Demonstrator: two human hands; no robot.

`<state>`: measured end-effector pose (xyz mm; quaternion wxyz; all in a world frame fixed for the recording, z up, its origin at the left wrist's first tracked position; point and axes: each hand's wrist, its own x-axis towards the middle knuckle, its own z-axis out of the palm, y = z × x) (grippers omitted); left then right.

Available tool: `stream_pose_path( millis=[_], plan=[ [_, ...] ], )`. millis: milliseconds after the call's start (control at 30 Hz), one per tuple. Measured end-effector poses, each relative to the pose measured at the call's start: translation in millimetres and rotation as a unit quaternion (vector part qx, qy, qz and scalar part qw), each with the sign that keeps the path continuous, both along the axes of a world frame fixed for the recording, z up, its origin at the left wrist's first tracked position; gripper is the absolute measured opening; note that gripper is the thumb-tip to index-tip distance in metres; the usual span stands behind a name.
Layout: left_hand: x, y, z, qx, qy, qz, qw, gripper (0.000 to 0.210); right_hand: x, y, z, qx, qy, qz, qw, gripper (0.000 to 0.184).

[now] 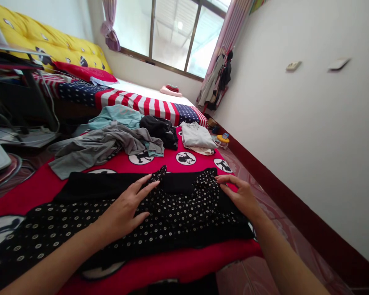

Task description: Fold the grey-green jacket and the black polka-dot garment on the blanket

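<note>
A black garment with small white ring-like dots (pixel 172 209) lies spread over plain black cloth (pixel 95 184) in front of me. My left hand (pixel 130 207) rests over its middle, fingers stretched out and thumb apart, the fingertips beside a raised point of dotted fabric. At the garment's upper right corner, the fingertips and thumb of my right hand (pixel 238 194) come close together on the dotted edge. Under everything is a red cover with white circles bearing black figures (pixel 193 172).
Behind lie a rumpled heap of grey clothes (pixel 107 143), light blue cloth (pixel 119 116), a dark garment (pixel 160 129) and folded white clothes (pixel 198 137). A bed with a stars-and-stripes cover (pixel 135 102) stands beyond. A white wall (pixel 310 114) rises on the right.
</note>
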<state>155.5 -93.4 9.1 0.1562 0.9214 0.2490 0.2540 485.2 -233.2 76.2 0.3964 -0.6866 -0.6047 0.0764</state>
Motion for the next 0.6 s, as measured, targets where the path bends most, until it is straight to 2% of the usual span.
stream_pose_path(
  millis=[100, 200, 300, 400, 467, 533, 600],
  plan=[
    [0.1, 4.7, -2.8, 0.062, 0.015, 0.014, 0.998, 0.080, 18.1, -2.4, -13.4, -0.038, -0.032, 0.027, 0.998, 0.041],
    [2.8, 13.8, -3.0, 0.126, 0.037, 0.003, 0.991, 0.068, 23.5, -0.2, -23.6, -0.057, -0.068, 0.054, 0.995, 0.059],
    [10.3, 20.4, -1.1, 0.156, 0.047, -0.016, 0.987, 0.051, 25.4, 7.4, -30.7, -0.048, -0.077, 0.053, 0.994, 0.056],
    [16.4, 21.0, 8.6, 0.159, 0.052, -0.054, 0.984, 0.034, 29.4, 16.5, -35.0, -0.033, -0.070, 0.063, 0.995, 0.046],
    [15.4, 20.3, 21.8, 0.130, 0.050, -0.089, 0.986, 0.027, 32.8, 21.3, -35.6, -0.030, -0.049, 0.072, 0.996, 0.039],
    [9.2, 23.3, 38.1, 0.051, 0.034, -0.108, 0.992, 0.023, 35.3, 25.2, -34.0, -0.031, -0.014, 0.080, 0.996, 0.032],
    [-0.6, 32.9, 51.8, -0.060, 0.001, -0.069, 0.996, 0.027, 36.2, 29.0, -31.4, -0.037, 0.035, 0.078, 0.996, 0.023]
  ],
)
